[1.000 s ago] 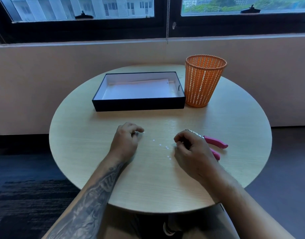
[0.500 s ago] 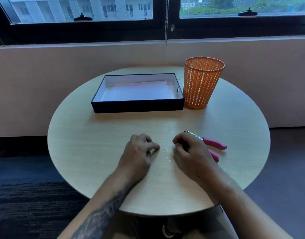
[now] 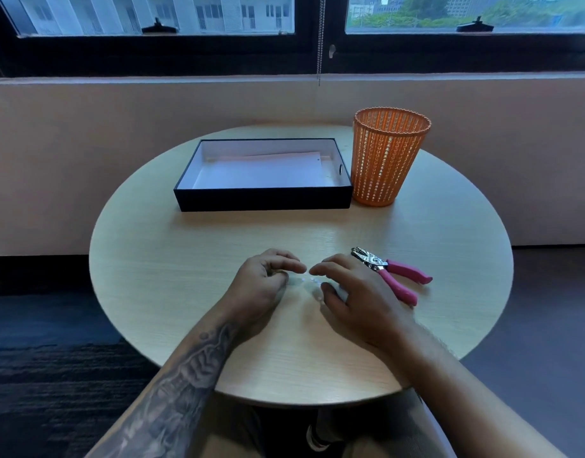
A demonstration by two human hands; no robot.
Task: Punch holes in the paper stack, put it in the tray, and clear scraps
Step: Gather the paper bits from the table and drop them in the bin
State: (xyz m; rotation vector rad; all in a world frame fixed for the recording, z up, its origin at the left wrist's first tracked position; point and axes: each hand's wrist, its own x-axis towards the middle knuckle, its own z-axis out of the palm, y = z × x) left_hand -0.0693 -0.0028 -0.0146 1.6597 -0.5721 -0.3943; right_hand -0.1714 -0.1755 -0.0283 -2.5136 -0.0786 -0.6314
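Head view: both hands rest low on the table (image 3: 158,292), fingertips nearly meeting over the scraps (image 3: 312,280), a small cluster of white paper dots. A second ago the hands were well apart and the dots lay scattered across the gap; the left hand (image 3: 263,289) has since slid rightward and the right hand (image 3: 353,292) has opened and reached in, so the dots are now herded into one tight pile between the two. The left hand is loosely curled, fingers (image 3: 292,267) bent toward the thumb; whether it pinches any dots I cannot tell. The right hand is spread, fingers apart, clamped on nothing.

The paper (image 3: 261,171) already lies in the tray (image 3: 264,201), a punched hole showing near its far right corner, and the punch (image 3: 388,271) is set down just beside the right hand. So punching and filing look done. What remains, I judge, is lifting the gathered pile and dropping it into the bin (image 3: 388,160), which stands touching the tray's right end.
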